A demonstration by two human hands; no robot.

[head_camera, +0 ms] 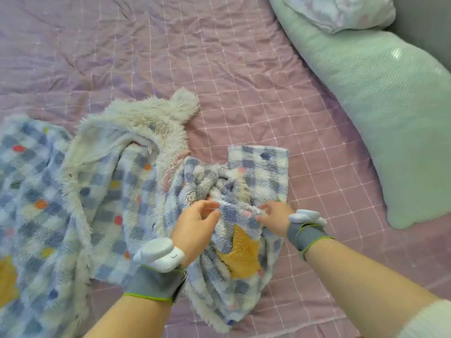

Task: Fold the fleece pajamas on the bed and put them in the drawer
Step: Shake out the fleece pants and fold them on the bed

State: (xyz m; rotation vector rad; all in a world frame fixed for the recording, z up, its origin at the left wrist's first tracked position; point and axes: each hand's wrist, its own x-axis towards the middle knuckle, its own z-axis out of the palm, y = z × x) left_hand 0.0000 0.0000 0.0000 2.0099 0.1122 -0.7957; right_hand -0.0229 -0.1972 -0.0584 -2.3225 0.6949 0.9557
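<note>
Blue-and-white checked fleece pajamas (102,186) with coloured dots and a white fluffy lining lie crumpled across the lower left and middle of the pink bed (244,81). One bunched part with an orange patch (241,254) is lifted in the middle. My left hand (195,228) pinches the edge of this fleece between thumb and fingers. My right hand (275,215) grips the same edge a little to the right. A flat checked end (261,164) lies just beyond my hands.
A long pale green pillow (380,113) runs along the right side, with a bundled pale patterned cloth (341,11) on its far end. The pink quilted cover spreads wrinkled across the far part of the bed. No drawer is in view.
</note>
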